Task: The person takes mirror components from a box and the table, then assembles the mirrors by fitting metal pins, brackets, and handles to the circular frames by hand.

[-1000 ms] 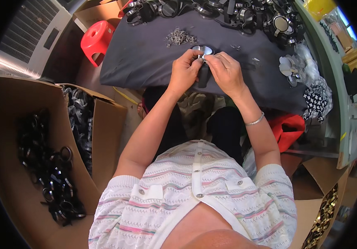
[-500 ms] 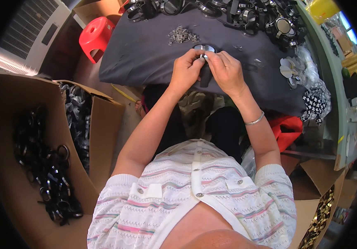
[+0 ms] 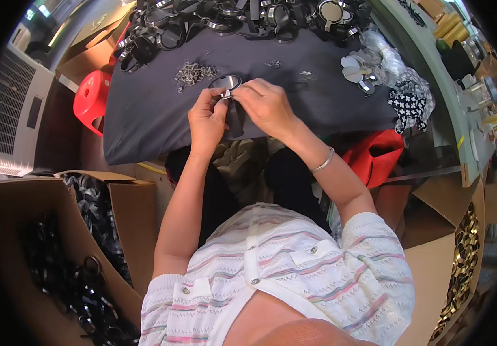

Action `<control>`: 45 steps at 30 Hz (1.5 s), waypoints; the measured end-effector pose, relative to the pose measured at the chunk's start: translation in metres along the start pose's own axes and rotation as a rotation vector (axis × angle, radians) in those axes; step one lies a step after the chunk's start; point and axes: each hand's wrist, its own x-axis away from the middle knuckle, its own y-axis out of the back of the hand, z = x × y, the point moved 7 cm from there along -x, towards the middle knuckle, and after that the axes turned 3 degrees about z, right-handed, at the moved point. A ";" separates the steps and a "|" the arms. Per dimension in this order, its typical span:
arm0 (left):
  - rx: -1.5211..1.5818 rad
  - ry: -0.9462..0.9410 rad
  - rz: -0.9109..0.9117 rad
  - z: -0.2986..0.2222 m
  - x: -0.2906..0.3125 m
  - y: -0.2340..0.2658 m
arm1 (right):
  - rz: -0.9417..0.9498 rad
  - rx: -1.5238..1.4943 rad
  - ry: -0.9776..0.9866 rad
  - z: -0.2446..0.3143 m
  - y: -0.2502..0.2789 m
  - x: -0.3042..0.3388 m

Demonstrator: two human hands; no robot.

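Observation:
A watch (image 3: 233, 80) with a round, shiny silver face and a black strap (image 3: 235, 119) is held just above the dark cloth, its strap hanging toward me. My left hand (image 3: 207, 120) pinches it between thumb and fingers where case and strap meet. At the same joint, the fingertips of my right hand (image 3: 267, 108) are pressed together against the watch's right side. Whether they grip a small part there is hidden. A heap of small silver metal pieces (image 3: 195, 74) lies just beyond my left hand. Several more small pieces (image 3: 273, 64) are scattered beyond my right hand.
Many black-strapped watches (image 3: 219, 24) line the table's far edge. Round silver discs (image 3: 355, 74) and a patterned cloth (image 3: 411, 97) lie at right. A red stool (image 3: 91, 102) stands left. Cardboard boxes (image 3: 135, 222) flank me, and a red bag (image 3: 370, 164) hangs under the table.
The view has swung, so the table and things appear lower and farther left. My right hand's fingers have stretched a little along the watch's edge; my left hand keeps its pinch.

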 end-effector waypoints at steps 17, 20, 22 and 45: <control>-0.026 0.021 0.029 -0.003 0.001 -0.003 | 0.125 0.233 -0.714 -0.164 0.128 0.063; -0.019 0.027 0.030 -0.001 -0.001 0.000 | 0.268 0.284 -0.457 -0.151 0.096 0.049; -0.011 0.031 0.025 0.000 -0.003 -0.001 | 0.349 0.286 -0.408 -0.147 0.077 0.043; -0.025 -0.009 0.040 -0.004 0.000 -0.004 | 0.862 0.870 0.068 -0.136 0.021 0.026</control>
